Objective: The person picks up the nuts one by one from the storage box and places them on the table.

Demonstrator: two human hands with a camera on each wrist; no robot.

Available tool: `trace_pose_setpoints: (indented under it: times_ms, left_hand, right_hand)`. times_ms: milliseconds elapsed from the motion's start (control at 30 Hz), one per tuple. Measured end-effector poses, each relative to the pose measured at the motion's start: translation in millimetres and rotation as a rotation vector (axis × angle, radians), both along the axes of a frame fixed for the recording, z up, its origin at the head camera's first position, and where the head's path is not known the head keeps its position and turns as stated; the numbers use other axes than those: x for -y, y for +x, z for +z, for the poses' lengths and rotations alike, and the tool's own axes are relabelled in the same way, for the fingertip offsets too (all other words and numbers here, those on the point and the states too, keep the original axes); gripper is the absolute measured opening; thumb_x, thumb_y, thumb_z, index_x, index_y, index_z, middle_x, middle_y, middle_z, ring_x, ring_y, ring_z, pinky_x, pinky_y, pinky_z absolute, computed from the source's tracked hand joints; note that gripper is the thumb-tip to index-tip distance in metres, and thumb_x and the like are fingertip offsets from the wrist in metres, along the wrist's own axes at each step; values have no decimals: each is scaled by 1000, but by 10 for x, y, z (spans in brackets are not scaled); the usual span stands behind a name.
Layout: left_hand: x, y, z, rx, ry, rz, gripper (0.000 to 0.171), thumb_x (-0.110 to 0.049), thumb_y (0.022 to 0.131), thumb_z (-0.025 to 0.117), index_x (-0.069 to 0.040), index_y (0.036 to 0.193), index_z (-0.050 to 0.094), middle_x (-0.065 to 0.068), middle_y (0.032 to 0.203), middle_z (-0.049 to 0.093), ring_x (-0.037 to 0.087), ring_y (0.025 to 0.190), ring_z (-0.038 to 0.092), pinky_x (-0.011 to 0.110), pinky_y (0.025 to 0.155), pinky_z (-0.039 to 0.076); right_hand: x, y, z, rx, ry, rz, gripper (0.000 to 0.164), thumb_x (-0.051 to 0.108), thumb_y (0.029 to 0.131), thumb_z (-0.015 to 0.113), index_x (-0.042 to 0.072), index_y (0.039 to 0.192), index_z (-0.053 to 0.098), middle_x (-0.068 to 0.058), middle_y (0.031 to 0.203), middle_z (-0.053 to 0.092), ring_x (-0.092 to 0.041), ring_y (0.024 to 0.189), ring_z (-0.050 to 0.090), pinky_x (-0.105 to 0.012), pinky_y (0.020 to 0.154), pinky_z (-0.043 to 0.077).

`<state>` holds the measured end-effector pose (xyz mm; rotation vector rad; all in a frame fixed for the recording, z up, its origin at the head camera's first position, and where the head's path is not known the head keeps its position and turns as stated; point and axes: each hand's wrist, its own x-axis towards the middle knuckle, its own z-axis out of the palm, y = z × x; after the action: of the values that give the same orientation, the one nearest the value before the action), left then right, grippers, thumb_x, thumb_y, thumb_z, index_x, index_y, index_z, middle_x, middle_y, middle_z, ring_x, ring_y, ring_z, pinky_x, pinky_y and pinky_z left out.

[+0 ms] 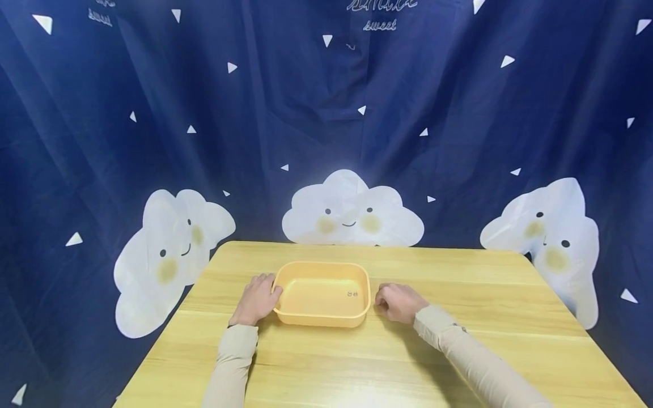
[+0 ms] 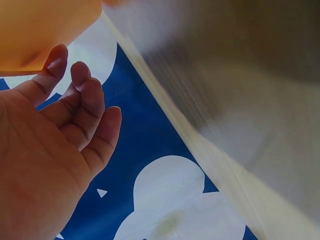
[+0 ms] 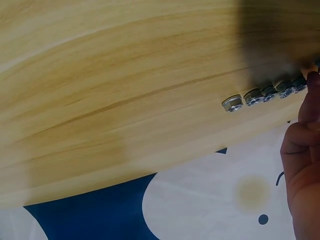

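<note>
A yellow plastic tray (image 1: pixel 322 321) stands on the wooden table, with two small metal pieces (image 1: pixel 352 293) lying at the right of its floor. My left hand (image 1: pixel 257 300) grips the tray's left side, the thumb over the rim; in the left wrist view its other fingers (image 2: pixel 92 95) curve loosely below the tray wall. To the right of the tray, my right hand (image 1: pixel 402 303) is low over the table with curled fingers. Its fingertips (image 3: pixel 312 80) pinch a nut, mostly cut off by the frame edge, at the end of a row of several metal flange nuts (image 3: pixel 254 97).
The light wooden table (image 1: pixel 326 362) reaches back to a dark blue curtain (image 1: pixel 306 113) printed with white clouds and triangles. In the head view the row of nuts is hidden by the right hand.
</note>
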<state>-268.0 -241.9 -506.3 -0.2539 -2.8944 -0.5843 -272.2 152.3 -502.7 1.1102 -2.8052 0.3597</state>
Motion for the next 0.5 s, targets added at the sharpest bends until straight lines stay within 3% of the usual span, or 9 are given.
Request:
trace_pose_setpoints:
  times_ms: [200,333,500]
  left_hand:
    - [-4,14,30,-6,2,2,30,-24,100,51,-2,114,67,17,107,68,39,105,62,58,90,50]
    - [-3,18,32,-17,-7,-1,31,-23,101,52,-1,117,67,19,113,70,41,109,63,58,93,51]
    - [-5,2,26,-26,-7,-3,30,-23,101,53,-2,116,68,19,115,71,41,109,64,58,92,52]
  right_hand:
    - [-6,-33,110,-38,-40,-5,27,1,75,72,22,64,61,11,71,54,-2,65,48,-21,58,46]
    - [15,-72,264,-77,-46,-30,25,0,74,70,23,67,60,7,75,60,-4,68,53,-24,60,48]
    - [90,-148,441,-143,-55,-71,26,0,77,68,22,69,57,7,75,60,-6,67,51,-25,59,46]
